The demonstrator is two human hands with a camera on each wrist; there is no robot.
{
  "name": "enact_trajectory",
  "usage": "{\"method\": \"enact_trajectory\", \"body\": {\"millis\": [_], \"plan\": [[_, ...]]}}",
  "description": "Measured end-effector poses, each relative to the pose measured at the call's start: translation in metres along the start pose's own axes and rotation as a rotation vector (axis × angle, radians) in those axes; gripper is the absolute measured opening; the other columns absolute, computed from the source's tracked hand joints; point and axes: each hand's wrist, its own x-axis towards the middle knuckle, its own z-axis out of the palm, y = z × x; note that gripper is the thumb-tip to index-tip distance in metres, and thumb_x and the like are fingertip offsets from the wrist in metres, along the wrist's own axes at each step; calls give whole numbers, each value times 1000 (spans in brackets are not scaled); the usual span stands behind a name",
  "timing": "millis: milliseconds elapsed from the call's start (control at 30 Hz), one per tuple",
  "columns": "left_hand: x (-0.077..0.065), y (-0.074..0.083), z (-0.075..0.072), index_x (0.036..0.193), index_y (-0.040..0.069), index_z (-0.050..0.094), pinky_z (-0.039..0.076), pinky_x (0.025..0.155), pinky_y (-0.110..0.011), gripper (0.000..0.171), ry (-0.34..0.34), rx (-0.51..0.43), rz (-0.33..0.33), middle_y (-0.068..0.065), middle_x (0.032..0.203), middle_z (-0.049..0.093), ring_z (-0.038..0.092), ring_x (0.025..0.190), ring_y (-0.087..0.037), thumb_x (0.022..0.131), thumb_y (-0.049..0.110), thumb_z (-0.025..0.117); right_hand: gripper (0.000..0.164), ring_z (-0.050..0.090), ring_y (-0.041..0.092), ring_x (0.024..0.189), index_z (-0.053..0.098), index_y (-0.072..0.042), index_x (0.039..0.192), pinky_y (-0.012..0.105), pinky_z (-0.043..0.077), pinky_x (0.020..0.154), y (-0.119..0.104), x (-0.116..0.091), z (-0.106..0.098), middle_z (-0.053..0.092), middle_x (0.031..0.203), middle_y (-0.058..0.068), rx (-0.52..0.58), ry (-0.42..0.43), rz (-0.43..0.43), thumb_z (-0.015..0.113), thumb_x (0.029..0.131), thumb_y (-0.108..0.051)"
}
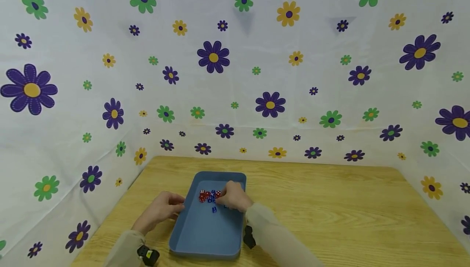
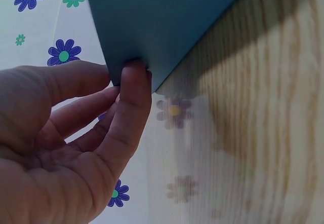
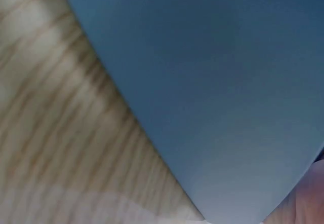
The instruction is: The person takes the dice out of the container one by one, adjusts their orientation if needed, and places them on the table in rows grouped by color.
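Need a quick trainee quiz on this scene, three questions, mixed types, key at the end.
1. Multiple choice: which hand reaches inside the tray?
a) left
b) right
c) both

2. True or false: the left hand touches the tray's outer side.

3. Fill in: the dice that show are red and ____.

Key:
1. b, the right hand.
2. True; the left wrist view shows a finger on the outer wall.
3. blue

- A screened-off work corner; whether home, lab or workshop, cannot tell.
- White sheeting (image 1: 238, 83) printed with purple, green and yellow flowers walls the upper frame and both sides.
- Yellowish wood-grain tabletop (image 1: 330, 206) across the lower frame.
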Motion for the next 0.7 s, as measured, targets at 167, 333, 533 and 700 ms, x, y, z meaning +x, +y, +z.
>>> {"method": "enact_trajectory", "body": {"millis": [167,333,533,700], "plan": [[1,-1,2,120,-12,62,59,70,-38,29,23,1,-20,-17,105,69,68,85,-22,94,0,58,19,56,9,59,79,-4,92,24,45,52,6,0,-1,74,84,6,31,30,-68,73,87,-22],[-1,-4,3,119,-12,63,59,71,-39,29,26,-9,-23,-17,106,69,69,85,-22,94,2,59,21,49,7,55,79,-11,97,23,38,49,15,1,-2,71,75,5,105,47,-140,73,88,-29],[-4,-2,4,120,-13,62,59,71,-39,30,22,-9,-5,-19,107,68,69,84,-24,94,3,58,19,42,7,53,80,-15,95,21,30,47,23,2,-7,63,64,7,225,80,-207,75,87,-30],[-2,0,3,120,-12,62,59,71,-39,29,28,-10,-12,-18,107,69,69,85,-23,95,2,58,19,45,9,58,80,-18,95,21,31,49,30,2,-15,62,68,2,264,95,-194,76,85,-34]]}}
